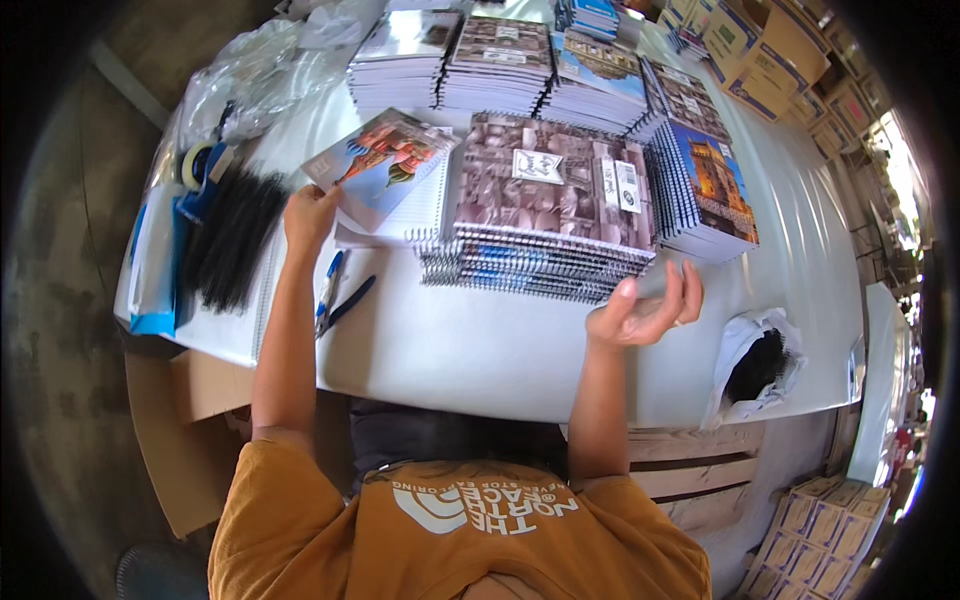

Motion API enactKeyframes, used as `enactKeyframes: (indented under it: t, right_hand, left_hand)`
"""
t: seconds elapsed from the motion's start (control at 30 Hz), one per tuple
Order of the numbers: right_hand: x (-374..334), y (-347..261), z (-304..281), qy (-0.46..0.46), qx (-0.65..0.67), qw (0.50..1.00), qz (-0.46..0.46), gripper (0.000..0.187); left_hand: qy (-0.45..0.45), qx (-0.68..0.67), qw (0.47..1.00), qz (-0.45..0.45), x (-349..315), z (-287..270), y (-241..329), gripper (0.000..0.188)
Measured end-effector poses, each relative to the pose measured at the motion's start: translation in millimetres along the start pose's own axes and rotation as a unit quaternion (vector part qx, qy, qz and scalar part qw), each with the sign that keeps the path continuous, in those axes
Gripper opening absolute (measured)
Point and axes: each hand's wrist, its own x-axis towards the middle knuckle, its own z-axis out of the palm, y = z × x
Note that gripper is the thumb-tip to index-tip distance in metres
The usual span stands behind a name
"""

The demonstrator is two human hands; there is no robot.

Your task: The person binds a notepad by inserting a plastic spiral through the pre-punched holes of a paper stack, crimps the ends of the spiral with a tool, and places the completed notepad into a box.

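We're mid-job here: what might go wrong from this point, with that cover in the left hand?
The cover, pinched at one edge by the left hand, might crease or slip. The blue-handled tool near the left forearm could get knocked. The white bag sits at the table's front edge, so a stray bump might tip it off.

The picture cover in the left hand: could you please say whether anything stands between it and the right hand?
Yes, the nearest stack of spiral notebooks stands between the picture cover and the right hand.
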Motion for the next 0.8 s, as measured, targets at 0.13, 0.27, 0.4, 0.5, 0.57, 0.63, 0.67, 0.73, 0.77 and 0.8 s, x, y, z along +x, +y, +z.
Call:
enactKeyframes:
  t: [0.13, 0.27, 0.4, 0.5, 0.57, 0.63, 0.67, 0.73, 0.77, 0.8]
  right_hand:
    - [-21, -60, 9, -0.069, 0.14, 0.984, -0.088, 0.021]
    - [-52, -122, 14, -0.305, 0.269, 0.914, -0.002, 0.031]
    - [-82, -143, 2, -0.416, 0.273, 0.86, 0.111, 0.026]
    - [-100, -141, -3, -0.455, 0.268, 0.831, 0.176, 0.023]
    - [-106, -137, -6, -0.466, 0.271, 0.816, 0.207, 0.022]
    - [-107, -139, -5, -0.469, 0.274, 0.812, 0.215, 0.021]
    - [-107, -140, -4, -0.47, 0.277, 0.809, 0.218, 0.02]
    - [-105, -141, -5, -0.479, 0.268, 0.807, 0.217, 0.02]
    - [-104, -142, -6, -0.483, 0.265, 0.806, 0.216, 0.02]
    - [-105, -141, -6, -0.484, 0.265, 0.805, 0.216, 0.02]
  left_hand:
    - [0.149, 0.128, 0.98, 0.022, -54, 20, -8, 0.069]
    - [0.212, 0.288, 0.882, 0.308, -87, 9, 0, 0.073]
    - [-0.065, 0.243, 0.868, 0.428, -81, 8, -4, 0.065]
    - [-0.118, 0.236, 0.867, 0.424, -55, 10, -5, 0.05]
    - [-0.18, 0.273, 0.855, 0.403, -49, -9, 19, 0.04]
    - [-0.221, 0.265, 0.845, 0.409, -37, -20, 27, 0.034]
    - [-0.232, 0.236, 0.842, 0.426, -27, -23, 26, 0.033]
    - [-0.272, 0.221, 0.831, 0.431, -19, -26, 34, 0.034]
    - [-0.282, 0.218, 0.831, 0.427, -17, -27, 37, 0.035]
    - [-0.294, 0.217, 0.829, 0.423, -16, -28, 39, 0.035]
